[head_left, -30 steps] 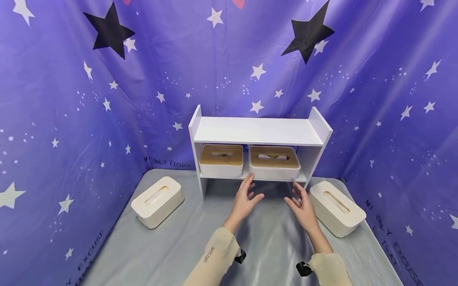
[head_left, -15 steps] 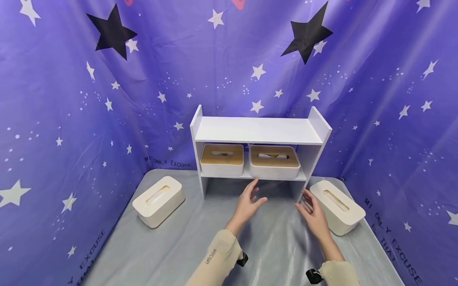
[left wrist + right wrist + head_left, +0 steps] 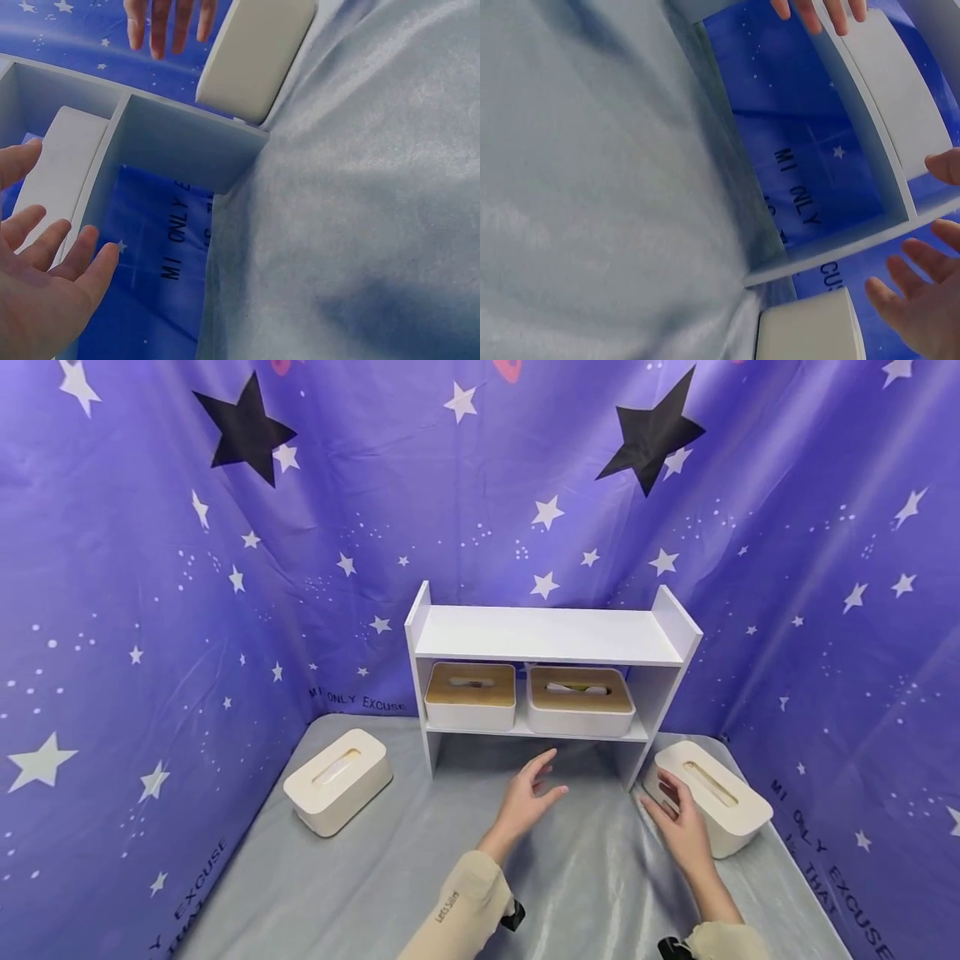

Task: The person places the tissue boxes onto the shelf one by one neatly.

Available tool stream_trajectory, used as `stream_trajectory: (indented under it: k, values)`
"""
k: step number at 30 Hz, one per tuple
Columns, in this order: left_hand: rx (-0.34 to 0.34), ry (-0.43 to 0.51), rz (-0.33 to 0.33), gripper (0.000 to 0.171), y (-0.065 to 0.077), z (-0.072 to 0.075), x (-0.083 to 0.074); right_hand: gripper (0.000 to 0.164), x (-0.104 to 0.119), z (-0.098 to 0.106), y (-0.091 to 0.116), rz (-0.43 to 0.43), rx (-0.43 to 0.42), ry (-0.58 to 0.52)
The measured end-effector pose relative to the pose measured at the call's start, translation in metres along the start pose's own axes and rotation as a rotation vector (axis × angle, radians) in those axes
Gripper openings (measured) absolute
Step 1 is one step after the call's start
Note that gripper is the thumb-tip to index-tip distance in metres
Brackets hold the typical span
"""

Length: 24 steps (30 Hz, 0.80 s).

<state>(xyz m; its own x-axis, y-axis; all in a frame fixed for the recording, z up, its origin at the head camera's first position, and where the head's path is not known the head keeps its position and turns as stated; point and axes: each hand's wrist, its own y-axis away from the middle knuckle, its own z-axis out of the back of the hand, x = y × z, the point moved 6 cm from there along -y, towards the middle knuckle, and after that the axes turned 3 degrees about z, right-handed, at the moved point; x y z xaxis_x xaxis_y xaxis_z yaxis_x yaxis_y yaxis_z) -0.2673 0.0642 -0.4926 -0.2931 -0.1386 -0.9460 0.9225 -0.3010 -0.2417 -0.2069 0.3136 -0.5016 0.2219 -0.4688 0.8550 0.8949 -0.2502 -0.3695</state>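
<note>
My left hand (image 3: 522, 800) hovers in front of the white shelf (image 3: 551, 635), its fingers relaxed and holding nothing. In the head view, my right hand (image 3: 684, 827) overlaps the near left side of a cream tissue box (image 3: 731, 793), fingers loosely bent with nothing between them. The left wrist view shows the left hand's spread fingers (image 3: 94, 277) before the shelf. Two white tissue boxes with wooden lids, one on the left (image 3: 471, 714) and one on the right (image 3: 581, 720), sit side by side on the shelf's middle board. Tissue shows in the right one's slot.
Another cream tissue box (image 3: 337, 781) lies at an angle on the left of the grey cloth (image 3: 360, 893) covering the table. A purple star-printed curtain (image 3: 480, 485) hangs behind and along both sides. The shelf's side panels reach down to the cloth.
My right hand has moved right, from in front of the shelf to the right cream tissue box. My left hand has drawn back slightly from the shelf's board. The boxes stay in place.
</note>
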Motion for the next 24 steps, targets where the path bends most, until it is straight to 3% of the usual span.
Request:
stream_trajectory:
  k: [7,16,24]
  values:
    - [0.013,0.012,0.008,0.057,0.006,-0.001,0.007,0.060,-0.010,0.021,0.004,-0.125,-0.149,0.102]
    - [0.007,-0.012,0.014,0.055,0.012,0.001,0.012,0.069,-0.035,0.053,0.004,-0.051,-0.402,0.194]
    - [0.008,0.020,0.032,0.055,0.017,0.003,0.021,0.085,-0.069,0.075,0.009,-0.165,-0.504,0.228]
